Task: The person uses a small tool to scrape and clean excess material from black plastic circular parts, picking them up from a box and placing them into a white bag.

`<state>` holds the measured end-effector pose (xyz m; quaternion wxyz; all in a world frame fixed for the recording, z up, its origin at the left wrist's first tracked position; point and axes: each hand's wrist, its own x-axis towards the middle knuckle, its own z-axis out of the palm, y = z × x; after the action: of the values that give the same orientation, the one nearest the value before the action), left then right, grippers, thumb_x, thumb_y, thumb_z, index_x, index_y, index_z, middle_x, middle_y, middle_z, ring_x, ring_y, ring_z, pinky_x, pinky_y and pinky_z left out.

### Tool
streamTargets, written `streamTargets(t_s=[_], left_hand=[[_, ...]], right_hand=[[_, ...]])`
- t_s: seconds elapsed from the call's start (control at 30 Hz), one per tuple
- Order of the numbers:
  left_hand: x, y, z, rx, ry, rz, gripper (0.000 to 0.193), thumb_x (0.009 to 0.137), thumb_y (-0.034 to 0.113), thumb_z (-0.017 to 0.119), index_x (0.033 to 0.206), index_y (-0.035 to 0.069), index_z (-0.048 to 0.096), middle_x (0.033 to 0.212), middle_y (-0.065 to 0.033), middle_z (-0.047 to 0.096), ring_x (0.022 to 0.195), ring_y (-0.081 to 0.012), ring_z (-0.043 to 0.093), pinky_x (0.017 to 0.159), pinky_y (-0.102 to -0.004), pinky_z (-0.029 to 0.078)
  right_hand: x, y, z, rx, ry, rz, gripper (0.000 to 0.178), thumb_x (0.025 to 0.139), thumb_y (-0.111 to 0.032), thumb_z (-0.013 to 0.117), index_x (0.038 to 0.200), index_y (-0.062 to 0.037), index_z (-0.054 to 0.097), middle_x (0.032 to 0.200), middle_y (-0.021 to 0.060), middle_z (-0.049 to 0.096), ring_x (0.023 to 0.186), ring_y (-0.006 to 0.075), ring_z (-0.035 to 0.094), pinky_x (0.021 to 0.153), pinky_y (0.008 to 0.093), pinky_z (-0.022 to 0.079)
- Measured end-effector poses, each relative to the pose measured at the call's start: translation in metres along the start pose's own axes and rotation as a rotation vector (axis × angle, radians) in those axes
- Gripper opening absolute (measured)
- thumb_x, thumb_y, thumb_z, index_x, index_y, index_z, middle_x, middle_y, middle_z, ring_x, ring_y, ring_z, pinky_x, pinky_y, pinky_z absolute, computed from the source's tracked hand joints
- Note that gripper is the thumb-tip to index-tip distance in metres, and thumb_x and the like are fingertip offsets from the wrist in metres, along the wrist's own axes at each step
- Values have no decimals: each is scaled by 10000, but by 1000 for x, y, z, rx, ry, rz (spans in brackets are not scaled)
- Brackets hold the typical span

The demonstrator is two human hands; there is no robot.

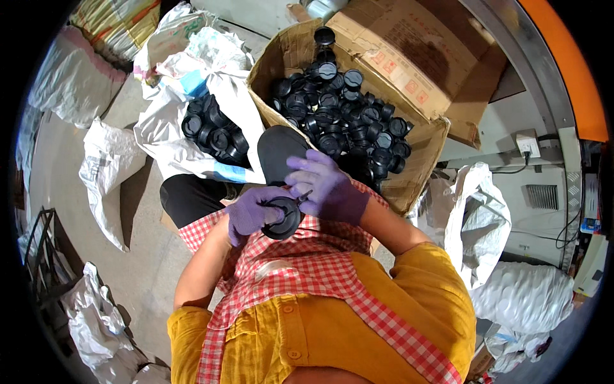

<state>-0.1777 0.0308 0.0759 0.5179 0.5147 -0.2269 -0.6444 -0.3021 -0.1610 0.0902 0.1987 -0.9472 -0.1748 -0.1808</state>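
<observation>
My left hand (251, 214), in a purple glove, is closed on a black round plastic part (282, 225) above my lap. The thumb lies over its face. At the upper right edge of the part, my right hand (327, 189), gloved alike, is closed on a thin dark tool (305, 195); its kind is hard to make out. The upper fingers of that hand are slightly blurred. Beyond my knees stands an open cardboard box (274, 59) with many similar black parts (332, 105). More black parts (217, 131) lie in a white woven sack (167, 121) to its left.
A red-and-white checked apron (291, 275) covers my lap. Other white sacks lie at the left (105, 173) and right (486, 211). A black metal rack (43, 256) stands at the left rim. A socket with a cable (527, 144) is at the right.
</observation>
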Motion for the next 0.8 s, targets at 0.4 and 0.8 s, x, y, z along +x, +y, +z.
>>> streamTargets(t_s=[0.4, 0.8], left_hand=[[-55, 73, 18, 1685, -3, 1219, 252, 717, 146, 568, 961, 115, 620, 1023, -71, 617, 942, -249, 604, 786, -386, 493], [-14, 3, 47, 1180, 521, 634, 536, 770, 138, 664, 1246, -15, 473, 1138, -147, 559, 1050, -249, 535, 912, -332, 422]], right_hand=[[0, -1, -10, 1460, -1066, 285, 226, 825, -223, 596, 944, -35, 637, 742, 61, 615, 694, 147, 565, 670, 296, 467], [37, -4, 25, 1490, 652, 571, 88, 868, -93, 532, 890, -17, 571, 883, 69, 578, 819, 123, 537, 780, 268, 444]])
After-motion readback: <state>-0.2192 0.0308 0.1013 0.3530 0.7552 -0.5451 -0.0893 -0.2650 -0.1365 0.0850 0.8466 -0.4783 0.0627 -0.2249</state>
